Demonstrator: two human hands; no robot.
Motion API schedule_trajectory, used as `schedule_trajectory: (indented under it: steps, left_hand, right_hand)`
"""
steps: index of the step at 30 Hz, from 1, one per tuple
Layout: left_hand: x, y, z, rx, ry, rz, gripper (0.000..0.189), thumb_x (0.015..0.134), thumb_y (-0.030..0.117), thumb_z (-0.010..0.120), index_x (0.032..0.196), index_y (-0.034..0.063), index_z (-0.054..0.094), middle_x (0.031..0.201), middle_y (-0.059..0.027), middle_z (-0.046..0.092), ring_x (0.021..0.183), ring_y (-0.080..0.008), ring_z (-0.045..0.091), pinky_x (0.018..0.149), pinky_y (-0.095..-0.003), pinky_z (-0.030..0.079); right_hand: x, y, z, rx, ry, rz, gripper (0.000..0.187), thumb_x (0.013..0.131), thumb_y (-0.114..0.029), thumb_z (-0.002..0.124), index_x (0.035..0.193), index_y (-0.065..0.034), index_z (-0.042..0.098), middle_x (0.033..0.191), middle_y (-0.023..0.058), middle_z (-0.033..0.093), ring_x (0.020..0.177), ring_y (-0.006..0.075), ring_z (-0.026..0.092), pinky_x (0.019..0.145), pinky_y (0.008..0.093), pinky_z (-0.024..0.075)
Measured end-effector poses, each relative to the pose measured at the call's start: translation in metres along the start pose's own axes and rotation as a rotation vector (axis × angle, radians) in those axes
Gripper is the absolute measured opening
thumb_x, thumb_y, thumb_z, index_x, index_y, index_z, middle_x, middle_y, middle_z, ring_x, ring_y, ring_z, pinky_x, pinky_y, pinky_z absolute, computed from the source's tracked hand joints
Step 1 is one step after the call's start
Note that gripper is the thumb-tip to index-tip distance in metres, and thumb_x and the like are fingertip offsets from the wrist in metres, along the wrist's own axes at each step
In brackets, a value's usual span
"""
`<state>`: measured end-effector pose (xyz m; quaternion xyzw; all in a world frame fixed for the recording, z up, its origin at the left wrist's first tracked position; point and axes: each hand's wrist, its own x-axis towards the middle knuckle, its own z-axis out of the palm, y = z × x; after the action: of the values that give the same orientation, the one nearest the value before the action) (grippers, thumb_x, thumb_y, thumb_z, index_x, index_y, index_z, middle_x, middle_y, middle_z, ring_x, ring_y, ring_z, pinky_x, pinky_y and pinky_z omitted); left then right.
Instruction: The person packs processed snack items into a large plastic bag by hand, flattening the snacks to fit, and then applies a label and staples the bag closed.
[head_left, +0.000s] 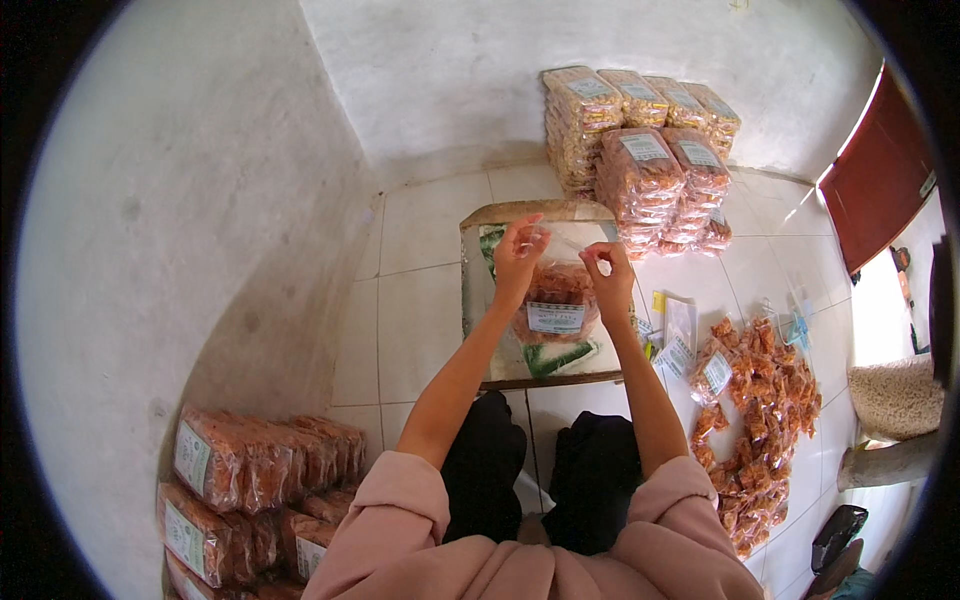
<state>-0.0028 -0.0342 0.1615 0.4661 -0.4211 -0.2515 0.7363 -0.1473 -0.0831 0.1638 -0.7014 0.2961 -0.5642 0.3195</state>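
A clear plastic bag of reddish-brown snacks (556, 289) with a printed label lies on a low table (501, 367) in front of me. My left hand (521, 244) is at the upper left of the bag, fingers curled at its clear plastic mouth. At the upper right, my right hand (609, 270) pinches the other end of the plastic between thumb and fingers. The bag's opening stretches between the two hands above the snacks. The label faces up on the lower part of the bag.
Stacked snack packs (645, 165) stand beyond the table by the wall. More labelled packs (217, 465) are piled at lower left. Small snack packets (757, 420) lie on the tiled floor at right, beside flat plastic bags and labels (677, 352). A reddish door (877, 172) is at upper right.
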Motion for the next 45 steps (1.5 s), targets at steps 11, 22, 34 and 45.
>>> schedule_trajectory:
  steps: [11,22,34,45]
  left_hand:
    - [0.003,-0.024,-0.026,-0.067,-0.14,-0.148,0.021,0.084,0.01,0.059,0.103,0.0027,0.056,0.087,-0.0012,0.058,0.078,-0.0075,0.052,0.067,-0.0204,0.044]
    - [-0.001,-0.022,-0.01,0.079,0.091,0.057,0.013,0.085,0.016,0.057,0.093,0.0061,0.057,0.086,0.0003,0.058,0.079,-0.0078,0.052,0.07,-0.023,0.041]
    - [0.001,-0.024,-0.015,0.0,0.03,0.041,0.012,0.086,0.012,0.056,0.095,0.007,0.05,0.083,0.0013,0.048,0.079,-0.0076,0.046,0.074,-0.0213,0.038]
    - [0.001,-0.021,-0.016,0.0,-0.011,0.041,0.015,0.084,0.007,0.054,0.098,0.0073,0.048,0.086,0.0009,0.049,0.081,-0.008,0.047,0.075,-0.0215,0.038]
  right_hand:
    - [0.002,-0.004,0.007,-0.254,0.041,-0.375,0.019,0.068,0.006,0.062,0.083,-0.0033,0.054,0.082,0.0103,0.052,0.077,0.0256,0.053,0.067,0.0316,0.0437]
    - [0.001,-0.004,0.011,-0.18,-0.023,-0.199,0.026,0.065,0.006,0.064,0.087,-0.0039,0.053,0.085,0.0099,0.052,0.083,0.0254,0.051,0.073,0.034,0.0424]
    - [-0.003,0.01,-0.004,-0.031,-0.078,-0.02,0.031,0.066,0.0,0.07,0.093,-0.0021,0.055,0.084,0.0072,0.055,0.079,0.017,0.054,0.076,0.0275,0.0426]
    - [0.0,0.014,0.007,-0.155,-0.063,-0.143,0.019,0.07,0.002,0.065,0.084,-0.0026,0.054,0.081,0.01,0.053,0.075,0.0216,0.054,0.066,0.0294,0.0438]
